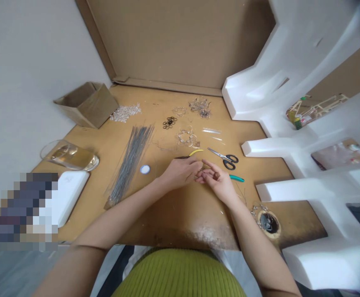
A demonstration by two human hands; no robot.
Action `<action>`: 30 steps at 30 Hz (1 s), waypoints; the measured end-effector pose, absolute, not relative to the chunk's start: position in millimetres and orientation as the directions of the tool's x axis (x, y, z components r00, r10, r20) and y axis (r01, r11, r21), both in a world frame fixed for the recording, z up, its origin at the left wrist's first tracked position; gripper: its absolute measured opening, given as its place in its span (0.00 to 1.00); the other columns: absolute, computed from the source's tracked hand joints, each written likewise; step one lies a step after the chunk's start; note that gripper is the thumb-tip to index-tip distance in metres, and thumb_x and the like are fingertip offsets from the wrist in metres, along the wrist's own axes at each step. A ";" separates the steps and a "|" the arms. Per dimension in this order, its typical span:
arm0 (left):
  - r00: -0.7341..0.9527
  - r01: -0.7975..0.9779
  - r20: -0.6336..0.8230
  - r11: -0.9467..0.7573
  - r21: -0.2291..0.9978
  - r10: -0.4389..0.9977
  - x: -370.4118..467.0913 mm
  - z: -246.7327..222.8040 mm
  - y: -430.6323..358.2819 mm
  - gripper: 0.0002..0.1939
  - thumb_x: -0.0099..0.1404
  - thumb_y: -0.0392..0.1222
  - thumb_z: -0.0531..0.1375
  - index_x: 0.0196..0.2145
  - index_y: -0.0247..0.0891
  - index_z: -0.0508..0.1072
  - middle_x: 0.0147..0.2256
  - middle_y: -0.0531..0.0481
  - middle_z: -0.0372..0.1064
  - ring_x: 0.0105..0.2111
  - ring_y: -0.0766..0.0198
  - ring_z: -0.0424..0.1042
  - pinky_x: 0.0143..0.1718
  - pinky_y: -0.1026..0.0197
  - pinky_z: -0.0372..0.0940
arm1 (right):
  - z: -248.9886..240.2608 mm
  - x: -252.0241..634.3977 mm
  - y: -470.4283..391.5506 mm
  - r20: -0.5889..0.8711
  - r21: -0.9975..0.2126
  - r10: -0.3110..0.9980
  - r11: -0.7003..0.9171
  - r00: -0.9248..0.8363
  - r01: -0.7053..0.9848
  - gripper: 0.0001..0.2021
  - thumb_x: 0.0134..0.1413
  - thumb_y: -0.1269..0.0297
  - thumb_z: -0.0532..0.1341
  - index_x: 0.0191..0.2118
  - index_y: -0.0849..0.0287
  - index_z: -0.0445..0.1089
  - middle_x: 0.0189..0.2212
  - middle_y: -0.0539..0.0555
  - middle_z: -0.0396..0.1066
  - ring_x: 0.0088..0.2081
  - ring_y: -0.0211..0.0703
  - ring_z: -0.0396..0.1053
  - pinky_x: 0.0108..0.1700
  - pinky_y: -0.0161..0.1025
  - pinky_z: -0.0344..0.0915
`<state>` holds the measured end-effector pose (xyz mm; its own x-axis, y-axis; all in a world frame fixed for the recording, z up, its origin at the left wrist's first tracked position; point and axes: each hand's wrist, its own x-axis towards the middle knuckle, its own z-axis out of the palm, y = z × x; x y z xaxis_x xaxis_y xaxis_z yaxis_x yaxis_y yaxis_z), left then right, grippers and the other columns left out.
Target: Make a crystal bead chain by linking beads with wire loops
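Near the middle of the table my left hand (184, 170) and my right hand (219, 181) meet, fingertips close together. My left fingers are curled in, and what they pinch is too small to make out. The right thumb and fingers close on the same spot, again around something I cannot make out. A yellow curved handle (196, 152) shows just beyond my left hand, and a teal handle (237, 178) pokes out beside the right. Black-handled scissors (228, 159) lie open to the right. Beyond my hands sits a ring of clear beads and wire (186, 136).
A bundle of grey wires (132, 161) and a white cap (144, 169) lie left. Farther out are clear beads (125, 112), black rings (169, 122) and a cardboard box (97, 107). A glass (74, 157) of liquid stands at the left edge; a white rack (272, 189) borders the right.
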<state>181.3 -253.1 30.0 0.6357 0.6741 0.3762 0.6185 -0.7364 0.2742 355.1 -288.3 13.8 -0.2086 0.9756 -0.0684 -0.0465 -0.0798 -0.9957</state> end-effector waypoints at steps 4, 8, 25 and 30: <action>0.608 0.544 0.429 -0.744 0.389 0.668 180.1 27.9 -251.7 0.13 0.68 0.41 0.45 0.31 0.36 0.66 0.28 0.50 0.67 0.27 0.67 0.66 0.27 0.66 0.56 | 14.9 356.6 -288.3 -0.052 -0.996 0.978 -0.066 -0.203 -0.061 0.17 0.46 0.65 0.62 0.45 0.59 0.67 0.31 0.52 0.73 0.31 0.41 0.74 0.39 0.42 0.70; 0.484 0.502 0.461 -0.668 0.549 0.743 180.9 24.7 -251.8 0.12 0.68 0.42 0.47 0.35 0.36 0.66 0.27 0.52 0.66 0.26 0.69 0.64 0.29 0.67 0.57 | 17.7 356.8 -289.3 -0.083 -0.996 0.974 -0.085 -0.210 -0.001 0.14 0.46 0.62 0.62 0.41 0.59 0.70 0.31 0.53 0.75 0.29 0.41 0.74 0.36 0.41 0.71; 0.510 0.460 0.305 -0.555 0.693 0.804 181.9 39.1 -253.3 0.14 0.68 0.44 0.46 0.31 0.36 0.67 0.28 0.50 0.65 0.29 0.68 0.63 0.32 0.65 0.58 | 19.6 357.5 -291.1 0.007 -0.962 0.989 0.047 -0.148 0.270 0.13 0.53 0.56 0.58 0.39 0.57 0.74 0.26 0.52 0.75 0.25 0.42 0.73 0.33 0.41 0.71; 0.573 0.503 0.336 -0.644 0.577 0.748 185.7 44.7 -253.3 0.10 0.65 0.41 0.50 0.31 0.35 0.68 0.31 0.47 0.67 0.34 0.64 0.64 0.37 0.62 0.59 | 20.8 359.1 -291.0 0.065 -0.933 0.978 0.130 -0.197 0.335 0.12 0.56 0.57 0.56 0.38 0.56 0.74 0.25 0.52 0.75 0.26 0.41 0.73 0.35 0.40 0.70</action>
<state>185.7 -253.3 44.7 0.5727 0.7479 0.3356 0.5028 -0.6439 0.5767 359.1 -291.0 20.8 -0.1965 0.9783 0.0653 0.3351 0.1296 -0.9332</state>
